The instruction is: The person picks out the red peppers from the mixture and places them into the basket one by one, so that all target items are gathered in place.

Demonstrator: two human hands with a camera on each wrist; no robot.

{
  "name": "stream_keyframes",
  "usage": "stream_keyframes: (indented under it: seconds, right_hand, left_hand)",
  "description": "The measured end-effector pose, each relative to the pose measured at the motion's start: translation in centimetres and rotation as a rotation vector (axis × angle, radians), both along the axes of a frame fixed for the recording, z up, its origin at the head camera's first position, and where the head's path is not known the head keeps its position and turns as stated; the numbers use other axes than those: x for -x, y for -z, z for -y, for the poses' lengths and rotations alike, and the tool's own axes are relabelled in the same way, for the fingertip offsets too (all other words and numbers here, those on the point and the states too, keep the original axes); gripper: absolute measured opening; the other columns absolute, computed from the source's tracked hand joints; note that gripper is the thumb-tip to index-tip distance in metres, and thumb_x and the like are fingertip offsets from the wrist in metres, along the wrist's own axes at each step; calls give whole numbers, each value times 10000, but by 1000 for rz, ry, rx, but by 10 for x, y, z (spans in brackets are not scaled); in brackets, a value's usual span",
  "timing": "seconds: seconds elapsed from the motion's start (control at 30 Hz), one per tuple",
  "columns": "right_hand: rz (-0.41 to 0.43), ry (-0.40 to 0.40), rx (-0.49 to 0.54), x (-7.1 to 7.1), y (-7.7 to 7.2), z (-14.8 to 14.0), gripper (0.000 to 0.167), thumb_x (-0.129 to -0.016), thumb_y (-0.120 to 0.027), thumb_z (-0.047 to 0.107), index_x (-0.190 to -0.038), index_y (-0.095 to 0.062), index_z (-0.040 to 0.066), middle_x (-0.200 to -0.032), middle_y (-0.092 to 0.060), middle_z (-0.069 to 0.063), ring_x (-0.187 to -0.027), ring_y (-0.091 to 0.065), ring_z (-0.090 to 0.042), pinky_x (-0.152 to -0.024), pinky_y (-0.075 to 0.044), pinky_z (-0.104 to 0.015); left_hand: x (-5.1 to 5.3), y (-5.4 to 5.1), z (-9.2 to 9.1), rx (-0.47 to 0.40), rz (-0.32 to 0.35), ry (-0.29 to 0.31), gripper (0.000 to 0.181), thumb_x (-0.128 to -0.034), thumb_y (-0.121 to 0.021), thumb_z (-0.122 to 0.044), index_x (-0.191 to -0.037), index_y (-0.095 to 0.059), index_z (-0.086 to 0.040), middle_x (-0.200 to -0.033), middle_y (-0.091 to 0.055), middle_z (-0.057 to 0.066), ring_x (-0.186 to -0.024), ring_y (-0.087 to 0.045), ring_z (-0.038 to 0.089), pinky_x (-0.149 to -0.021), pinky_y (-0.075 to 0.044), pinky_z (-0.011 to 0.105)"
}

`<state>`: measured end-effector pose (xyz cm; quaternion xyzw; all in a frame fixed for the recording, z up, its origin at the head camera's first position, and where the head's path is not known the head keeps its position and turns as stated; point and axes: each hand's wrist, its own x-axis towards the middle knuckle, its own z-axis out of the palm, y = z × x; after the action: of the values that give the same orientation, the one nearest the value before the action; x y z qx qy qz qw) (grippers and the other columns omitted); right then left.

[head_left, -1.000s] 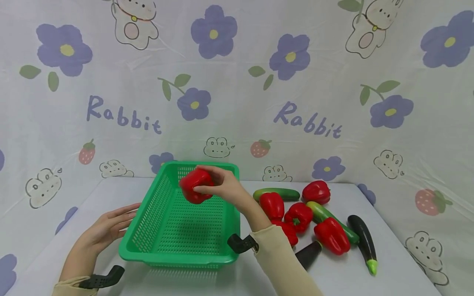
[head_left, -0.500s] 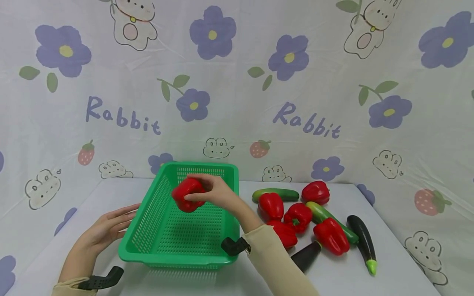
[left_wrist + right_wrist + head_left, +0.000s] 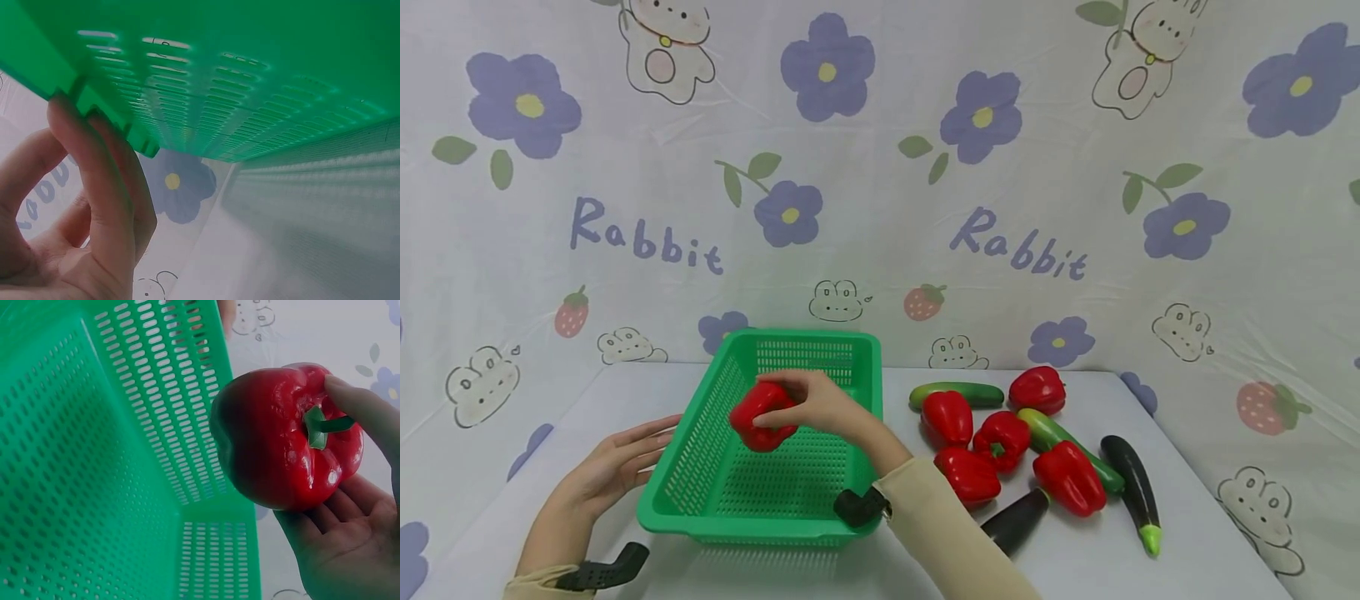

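Observation:
My right hand (image 3: 816,406) grips a red bell pepper (image 3: 762,417) over the left part of a green plastic basket (image 3: 760,527). In the right wrist view the pepper (image 3: 281,437) shows its green stem, with the thumb on one side and the fingers on the other. No other thing shows inside the basket. At the basket's left side is my left hand (image 3: 613,468), holding nothing. Its fingertips meet the basket's rim from outside in the left wrist view, the fingers (image 3: 94,169) gently bent.
Right of the basket lie several red peppers (image 3: 967,477), a cucumber (image 3: 957,394) at the back and a second cucumber (image 3: 1054,433) among them. A dark eggplant (image 3: 1131,475) lies far right; another eggplant (image 3: 1018,521) is partly behind my right sleeve. A patterned cloth (image 3: 880,167) hangs behind the table.
My right hand has moved left and lower with the red pepper, from over the basket's middle toward its left wall. My left hand keeps its place beside the basket.

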<state>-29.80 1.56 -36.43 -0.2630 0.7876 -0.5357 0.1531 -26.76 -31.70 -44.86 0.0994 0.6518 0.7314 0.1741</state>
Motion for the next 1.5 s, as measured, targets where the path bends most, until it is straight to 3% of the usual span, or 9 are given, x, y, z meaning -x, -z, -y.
stream_keyframes:
  seconds: [0.67,1.07,1.5]
  right_hand:
    - [92,-117,-73,-3,6,15,516,-831,-767,245,-1318,-600,209,-1132,-668,56,-1044,-578,-95,-776,-569,-306]
    - [171,-246,-119,-2,11,22,478,-852,-734,227,-1310,-611,172,-1091,-670,56,-1022,-580,-89,-813,-554,-310]
    - [212,-377,-223,4,21,21,485,-869,-712,234,-1337,-594,178,-1142,-652,74,-1054,-570,-72,-826,-554,-287]
  left_hand:
    - [-1,-2,-2,26,14,-30,341,-1041,-439,-129,-1185,-652,-353,-1159,-680,-198,-1078,-656,11,-882,-551,276]
    - [0,-1,0,11,17,-10,355,-1048,-415,-131,-1189,-649,-356,-1160,-680,-195,-1076,-658,16,-882,-552,277]
    - [-1,-4,-4,66,17,-58,322,-1025,-485,-138,-1233,-643,-327,-1158,-678,-208,-1069,-665,32,-884,-550,300]
